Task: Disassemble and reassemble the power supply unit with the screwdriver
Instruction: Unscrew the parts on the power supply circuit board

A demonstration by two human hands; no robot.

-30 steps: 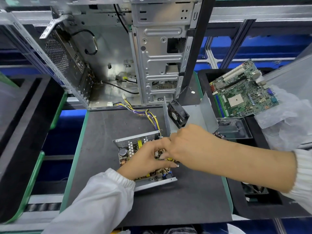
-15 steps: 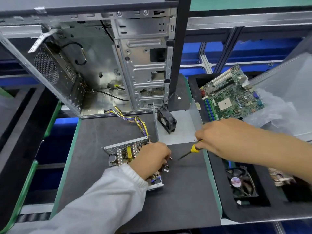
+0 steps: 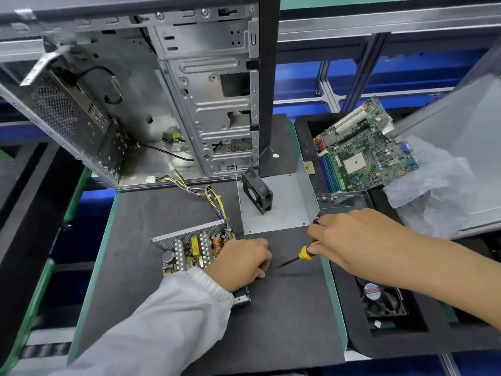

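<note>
Left hand (image 3: 244,263) curls on the power supply (image 3: 195,248); right hand (image 3: 349,237) beside grips the screwdriver (image 3: 298,256)

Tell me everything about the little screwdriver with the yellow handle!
The screwdriver is small, with a yellow handle that has a black band, plastic by its look, and a thin dark metal shaft. It lies nearly flat and slanted, its tip pointing down-left just above the dark mat; whether the tip touches the mat is unclear. The right hand holds it by the handle, hiding the handle's back end. It sits between both hands, right of the open power supply.
</note>
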